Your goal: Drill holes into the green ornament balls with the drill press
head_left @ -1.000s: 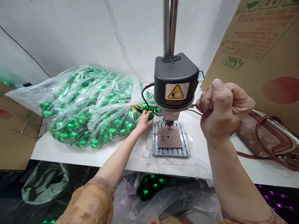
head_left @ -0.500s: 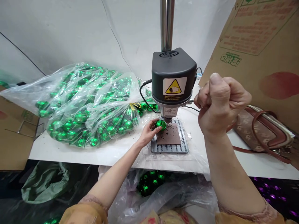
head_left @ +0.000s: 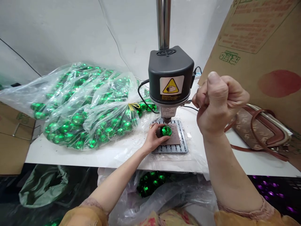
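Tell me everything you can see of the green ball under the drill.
The green ball is round and shiny, perhaps plastic, with bright highlights and darker patches. It appears to rest on the brown pad, beneath the drill. The left hand grips it from the left, partly hiding it. Whether the bit touches it is unclear.

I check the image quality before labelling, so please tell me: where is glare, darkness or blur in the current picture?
Head view: sharp glints on the green balls, and pale sheen on the clear bag around them; head view: deep shade under the white table; head view: fine print on the warning sticker too soft to read, while the left hand looks fairly sharp.
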The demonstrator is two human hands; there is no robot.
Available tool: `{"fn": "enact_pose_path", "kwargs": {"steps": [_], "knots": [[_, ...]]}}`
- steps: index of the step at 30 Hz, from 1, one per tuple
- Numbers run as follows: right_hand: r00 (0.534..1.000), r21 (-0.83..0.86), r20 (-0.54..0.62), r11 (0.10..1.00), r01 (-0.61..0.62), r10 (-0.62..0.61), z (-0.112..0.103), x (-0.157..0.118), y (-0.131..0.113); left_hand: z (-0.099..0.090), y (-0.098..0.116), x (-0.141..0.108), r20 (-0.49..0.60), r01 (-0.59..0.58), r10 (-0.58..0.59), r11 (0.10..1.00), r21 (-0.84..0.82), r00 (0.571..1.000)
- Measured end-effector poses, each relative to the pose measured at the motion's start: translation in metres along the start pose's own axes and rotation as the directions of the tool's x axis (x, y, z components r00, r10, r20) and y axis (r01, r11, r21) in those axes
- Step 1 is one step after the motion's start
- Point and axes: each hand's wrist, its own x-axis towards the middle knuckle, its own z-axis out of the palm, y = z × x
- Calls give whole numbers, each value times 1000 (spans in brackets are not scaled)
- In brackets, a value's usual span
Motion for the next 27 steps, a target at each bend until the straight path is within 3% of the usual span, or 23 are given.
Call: {"fn": "enact_pose_path", "kwargs": {"steps": [5,11,27], "knots": [[1000,-59,16,998,-8,9,-2,0,0,11,0,-1,50,18,-13,995,-97,999],[1000,50,8,999,-19,19,-2,0,-1,14,-8,-2,74,37,-25,985,-167,997],[985,133,-41,976,173,-170,-16,-33,15,15,-13,-2,68,-1,12,989,-150,998]]}}
